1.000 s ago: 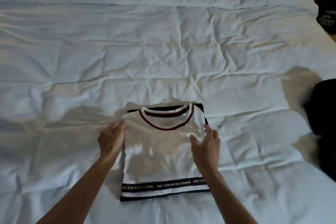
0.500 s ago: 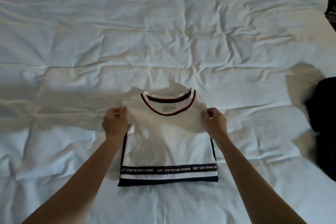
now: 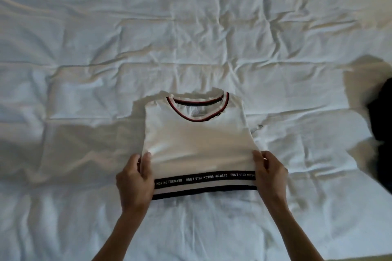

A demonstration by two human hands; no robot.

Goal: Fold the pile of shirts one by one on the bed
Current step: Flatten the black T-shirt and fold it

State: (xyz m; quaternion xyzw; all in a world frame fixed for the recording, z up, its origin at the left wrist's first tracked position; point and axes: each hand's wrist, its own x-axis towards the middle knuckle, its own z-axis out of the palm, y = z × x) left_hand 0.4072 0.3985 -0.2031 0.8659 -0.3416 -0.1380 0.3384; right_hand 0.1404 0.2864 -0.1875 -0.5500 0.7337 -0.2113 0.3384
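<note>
While we hold the white shirt (image 3: 197, 140) by its near corners, it lies folded on the bed (image 3: 84, 48), collar at the far end and black lettered band nearest us. Our left hand (image 3: 135, 182) pinches the left edge, thumb on top; our right hand (image 3: 270, 178) closes on the right edge likewise. Gripping both sides evenly probably keeps the layers square for a lift or another fold. More dark clothing (image 3: 381, 133) waits at the far right.
</note>
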